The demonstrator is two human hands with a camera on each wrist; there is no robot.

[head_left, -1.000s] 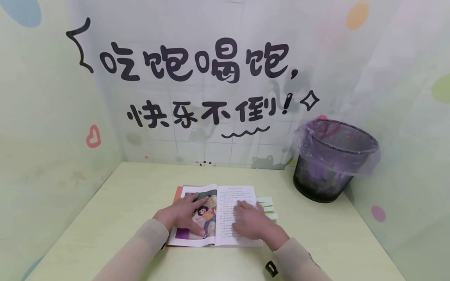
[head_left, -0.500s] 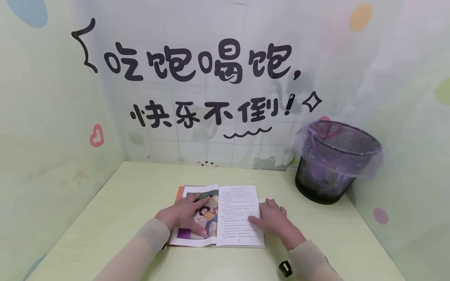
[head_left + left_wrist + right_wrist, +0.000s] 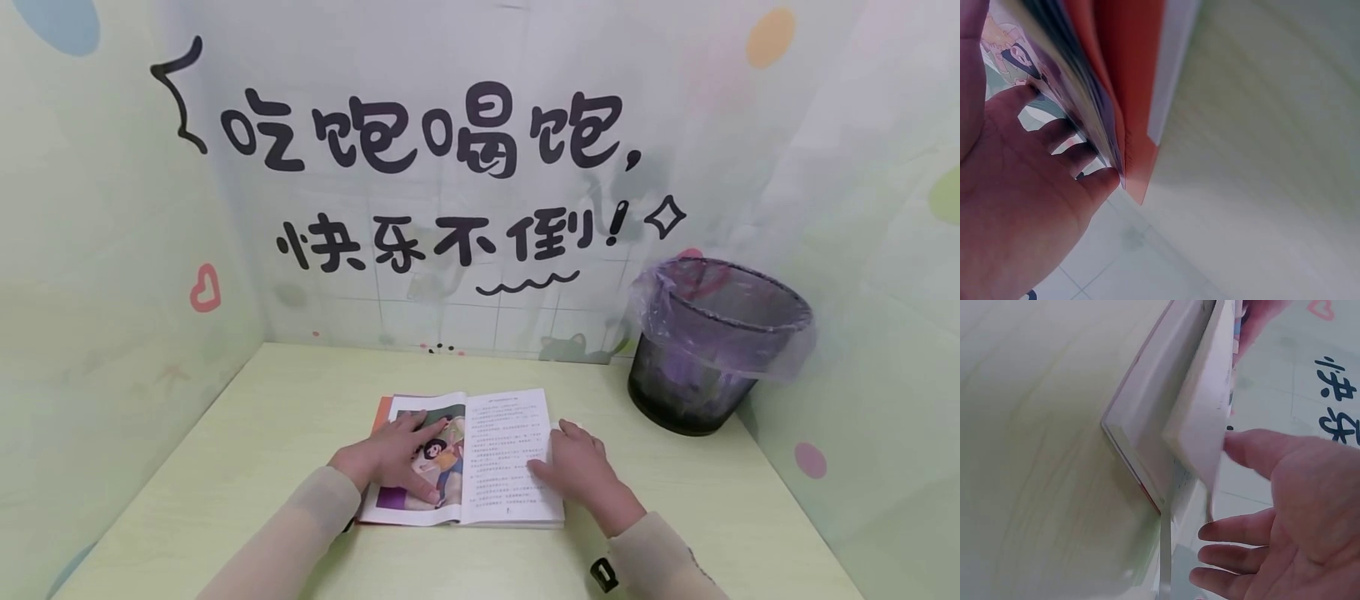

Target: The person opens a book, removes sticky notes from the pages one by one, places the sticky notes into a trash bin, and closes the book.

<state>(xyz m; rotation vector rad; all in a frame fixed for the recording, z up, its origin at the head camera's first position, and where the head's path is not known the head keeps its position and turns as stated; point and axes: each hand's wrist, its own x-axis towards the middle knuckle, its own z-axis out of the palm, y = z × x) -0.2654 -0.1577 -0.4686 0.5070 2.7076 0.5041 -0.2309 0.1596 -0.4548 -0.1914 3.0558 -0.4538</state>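
In the head view an open book (image 3: 504,450) lies on the table, with a colour illustration on its left page and printed text on its right. Fingers spread, my left hand (image 3: 390,460) rests flat across the illustration. At the book's outer right edge my right hand (image 3: 585,468) pinches a batch of pages, thumb on top and fingers behind. The right wrist view shows those pages (image 3: 1200,419) raised at an angle from the rest of the book. A pale strip (image 3: 1166,556) sticks out from between the lower pages. The orange cover flap (image 3: 1138,81) shows under the left-hand pages.
A black waste bin (image 3: 686,396) with a purple plastic liner (image 3: 720,337) stands at the back right of the pale wooden table (image 3: 315,383). Printed cloth walls (image 3: 450,317) with black lettering enclose the back and sides.
My right hand has moved off the text page to the book's right edge, covering most of the pale green tabs there, and has lifted some pages. My left hand stays put.
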